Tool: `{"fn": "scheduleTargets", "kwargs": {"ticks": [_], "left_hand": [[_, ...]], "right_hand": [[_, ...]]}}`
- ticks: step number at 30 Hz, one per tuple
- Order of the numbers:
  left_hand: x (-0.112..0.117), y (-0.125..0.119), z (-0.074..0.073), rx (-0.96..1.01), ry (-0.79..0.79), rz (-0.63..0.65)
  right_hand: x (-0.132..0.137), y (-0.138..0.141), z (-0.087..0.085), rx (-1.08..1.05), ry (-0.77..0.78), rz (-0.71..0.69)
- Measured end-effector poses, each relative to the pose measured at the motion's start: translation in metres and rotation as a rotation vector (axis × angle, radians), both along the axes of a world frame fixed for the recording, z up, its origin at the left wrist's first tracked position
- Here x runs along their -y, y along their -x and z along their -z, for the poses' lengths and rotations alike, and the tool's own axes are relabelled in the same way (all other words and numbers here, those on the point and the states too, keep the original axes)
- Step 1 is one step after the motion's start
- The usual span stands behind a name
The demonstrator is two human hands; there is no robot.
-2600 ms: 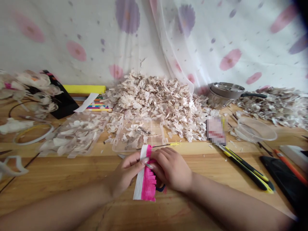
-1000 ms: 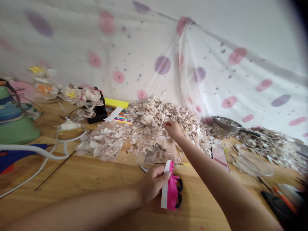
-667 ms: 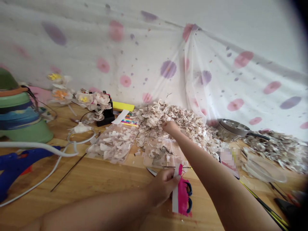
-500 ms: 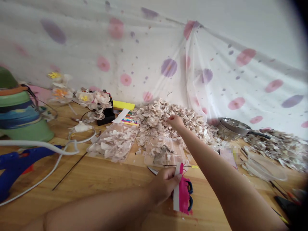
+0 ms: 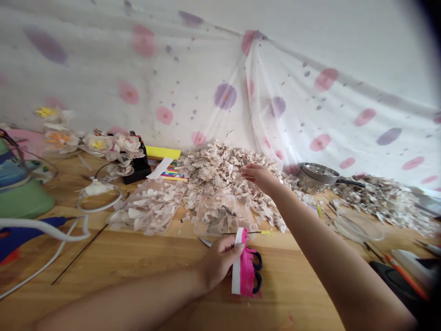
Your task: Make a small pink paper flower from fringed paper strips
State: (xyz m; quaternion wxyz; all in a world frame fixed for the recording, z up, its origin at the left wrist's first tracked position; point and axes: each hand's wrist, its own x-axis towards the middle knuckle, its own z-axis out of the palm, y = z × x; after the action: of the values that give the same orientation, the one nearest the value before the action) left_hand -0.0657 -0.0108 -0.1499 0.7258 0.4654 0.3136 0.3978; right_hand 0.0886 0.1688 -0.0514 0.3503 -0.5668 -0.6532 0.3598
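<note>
My left hand [image 5: 217, 262] pinches a fringed pink and white paper strip [image 5: 240, 270] upright just above the wooden table. Dark-handled scissors [image 5: 255, 272] lie on the table right behind the strip. My right arm stretches far forward; my right hand [image 5: 257, 174] hovers over a big heap of pale dried petal-like flakes [image 5: 220, 170], with fingers spread and nothing visibly in them.
Two clear plastic trays of flakes [image 5: 146, 212] [image 5: 220, 215] lie before the heap. A metal pan [image 5: 319, 174], a clear bowl [image 5: 358, 225] and a second flake pile [image 5: 379, 197] are at the right. Paper flowers [image 5: 103, 145], a blue glue gun [image 5: 20, 234] with white cord and green bowls [image 5: 15, 184] are left.
My right hand left the pink strip and reached out to the flake heap, picking about there. The scissors now lie on the table. My left hand kept holding the strip.
</note>
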Motion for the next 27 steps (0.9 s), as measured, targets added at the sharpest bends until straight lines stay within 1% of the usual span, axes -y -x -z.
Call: {"fn": "scheduleTargets", "kwargs": {"ticks": [4, 8, 12, 14, 17, 20, 22, 25, 27], "left_hand": [[0.000, 0.000, -0.003, -0.020, -0.012, -0.002], [0.000, 0.000, -0.002, -0.035, -0.016, -0.024], [-0.001, 0.000, 0.002, -0.041, -0.004, -0.023], [-0.001, -0.001, 0.003, -0.039, 0.010, -0.022], [0.000, -0.002, 0.002, -0.038, 0.040, -0.029], [0.001, -0.002, 0.002, -0.037, 0.060, -0.045], [0.001, -0.001, 0.003, -0.031, 0.066, -0.057], [-0.001, 0.000, 0.007, -0.030, 0.073, -0.084], [-0.002, 0.001, 0.010, -0.024, 0.076, -0.107]], "right_hand": [[0.029, -0.007, 0.005, 0.057, 0.041, -0.120], [0.058, -0.014, 0.010, 0.091, -0.042, -0.108], [0.099, -0.019, 0.017, 0.037, -0.059, -0.210], [0.121, -0.018, 0.029, -0.102, -0.071, -0.234], [0.147, -0.010, 0.056, -0.435, -0.056, -0.098], [0.160, -0.001, 0.082, -0.608, 0.028, -0.083], [0.163, 0.002, 0.092, -0.653, 0.118, -0.096], [0.165, 0.000, 0.098, -0.666, 0.228, -0.156], [0.165, -0.004, 0.099, -0.658, 0.242, -0.201]]}}
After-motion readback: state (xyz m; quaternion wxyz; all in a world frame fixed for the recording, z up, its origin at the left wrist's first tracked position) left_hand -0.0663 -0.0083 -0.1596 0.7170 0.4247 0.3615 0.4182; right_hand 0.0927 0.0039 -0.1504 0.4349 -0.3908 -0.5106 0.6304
